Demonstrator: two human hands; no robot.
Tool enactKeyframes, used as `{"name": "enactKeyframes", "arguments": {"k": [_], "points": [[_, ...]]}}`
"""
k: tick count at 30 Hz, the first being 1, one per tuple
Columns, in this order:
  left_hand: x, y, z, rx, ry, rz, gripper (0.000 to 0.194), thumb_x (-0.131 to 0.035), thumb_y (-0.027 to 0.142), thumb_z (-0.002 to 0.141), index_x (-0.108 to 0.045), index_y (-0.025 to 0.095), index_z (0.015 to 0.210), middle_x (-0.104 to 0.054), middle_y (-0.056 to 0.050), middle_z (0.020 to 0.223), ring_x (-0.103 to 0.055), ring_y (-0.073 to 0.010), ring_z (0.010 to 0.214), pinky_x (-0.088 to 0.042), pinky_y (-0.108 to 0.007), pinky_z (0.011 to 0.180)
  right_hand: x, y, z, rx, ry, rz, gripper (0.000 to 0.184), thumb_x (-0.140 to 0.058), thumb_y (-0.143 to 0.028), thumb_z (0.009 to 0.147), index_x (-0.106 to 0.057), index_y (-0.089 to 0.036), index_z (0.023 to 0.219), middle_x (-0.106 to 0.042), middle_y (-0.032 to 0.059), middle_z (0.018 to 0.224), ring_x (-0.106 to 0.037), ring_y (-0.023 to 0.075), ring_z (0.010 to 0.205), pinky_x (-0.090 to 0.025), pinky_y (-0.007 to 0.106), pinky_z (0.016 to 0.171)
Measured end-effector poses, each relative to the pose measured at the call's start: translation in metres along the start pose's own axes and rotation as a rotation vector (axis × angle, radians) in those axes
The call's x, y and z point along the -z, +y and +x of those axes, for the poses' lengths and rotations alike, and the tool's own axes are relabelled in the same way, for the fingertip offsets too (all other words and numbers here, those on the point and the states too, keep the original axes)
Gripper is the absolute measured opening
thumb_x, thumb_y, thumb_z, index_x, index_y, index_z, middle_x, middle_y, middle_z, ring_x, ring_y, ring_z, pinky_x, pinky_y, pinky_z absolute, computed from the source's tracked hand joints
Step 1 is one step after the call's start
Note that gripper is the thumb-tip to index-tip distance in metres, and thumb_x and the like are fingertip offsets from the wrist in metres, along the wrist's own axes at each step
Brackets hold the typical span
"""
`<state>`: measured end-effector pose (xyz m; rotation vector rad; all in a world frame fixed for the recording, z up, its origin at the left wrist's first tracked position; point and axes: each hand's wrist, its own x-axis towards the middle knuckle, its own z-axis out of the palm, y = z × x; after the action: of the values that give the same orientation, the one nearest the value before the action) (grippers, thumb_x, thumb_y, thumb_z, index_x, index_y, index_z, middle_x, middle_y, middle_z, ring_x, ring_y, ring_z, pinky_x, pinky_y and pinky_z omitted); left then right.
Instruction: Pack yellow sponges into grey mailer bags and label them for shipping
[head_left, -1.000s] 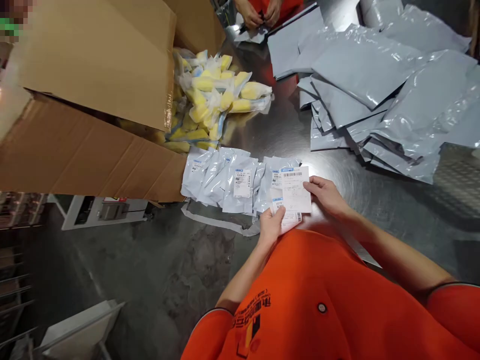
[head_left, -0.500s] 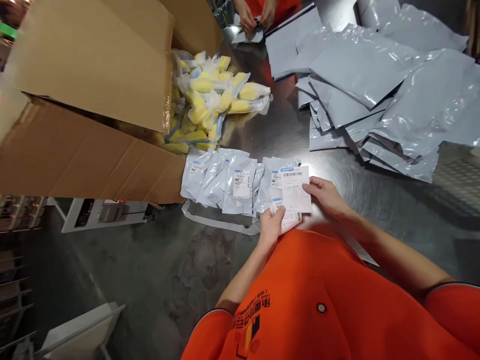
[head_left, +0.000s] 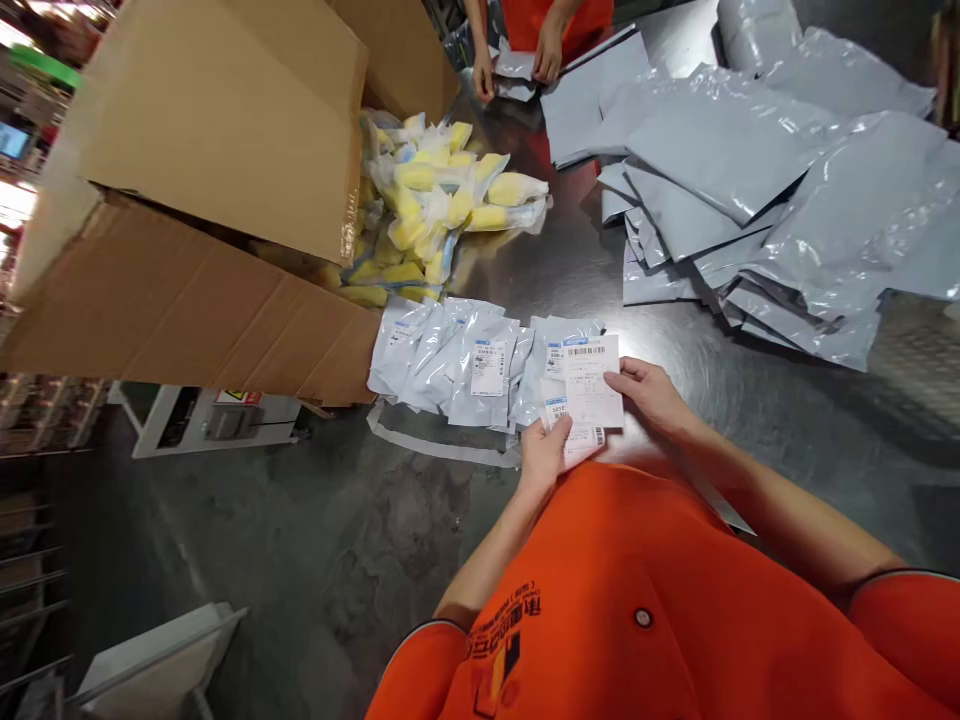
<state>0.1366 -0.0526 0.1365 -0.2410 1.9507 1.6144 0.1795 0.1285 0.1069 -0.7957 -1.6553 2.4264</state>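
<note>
My left hand [head_left: 541, 455] is closed on a small stack of white barcode labels [head_left: 579, 436] close to my orange shirt. My right hand [head_left: 651, 393] pinches the right edge of one larger shipping label [head_left: 592, 380], lifted just above that stack. Right beyond the labels a row of small white labelled pouches [head_left: 465, 360] lies fanned out on the shiny metal table [head_left: 757, 400].
A big open cardboard box [head_left: 202, 200] lies on its side at the left, spilling yellow items in clear bags [head_left: 442, 190]. Grey poly mailers [head_left: 757, 190] are heaped at the right. Another person's hands [head_left: 517, 65] handle a mailer at the far edge.
My hands and the labels have hardly moved. The other person's hands at the far edge have spread apart onto a mailer. The view has shifted slightly.
</note>
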Motion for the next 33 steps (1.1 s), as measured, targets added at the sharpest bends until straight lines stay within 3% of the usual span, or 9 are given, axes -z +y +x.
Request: {"name": "enactKeyframes", "arguments": {"k": [20, 33], "points": [[0.003, -0.011, 0.006, -0.005, -0.014, -0.018, 0.041, -0.080, 0.046, 0.066, -0.074, 0.010, 0.085, -0.077, -0.010, 0.084, -0.070, -0.0230, 0.074, -0.053, -0.031, 0.069, 0.000, 0.003, -0.001, 0.005, -0.007, 0.043, 0.034, -0.077, -0.046, 0.071, -0.069, -0.018, 0.087, -0.071, 0.0034, 0.084, -0.064, 0.0195, 0.079, -0.051, 0.030, 0.072], [0.002, -0.008, 0.008, 0.029, -0.026, -0.033, 0.045, -0.081, 0.049, 0.064, -0.074, 0.011, 0.087, -0.076, -0.009, 0.079, -0.069, -0.0225, 0.071, -0.053, -0.031, 0.068, 0.004, 0.011, 0.007, 0.023, 0.089, 0.044, 0.030, -0.076, -0.045, 0.071, -0.068, -0.019, 0.083, -0.072, 0.0029, 0.086, -0.064, 0.0187, 0.076, -0.051, 0.030, 0.068]]}}
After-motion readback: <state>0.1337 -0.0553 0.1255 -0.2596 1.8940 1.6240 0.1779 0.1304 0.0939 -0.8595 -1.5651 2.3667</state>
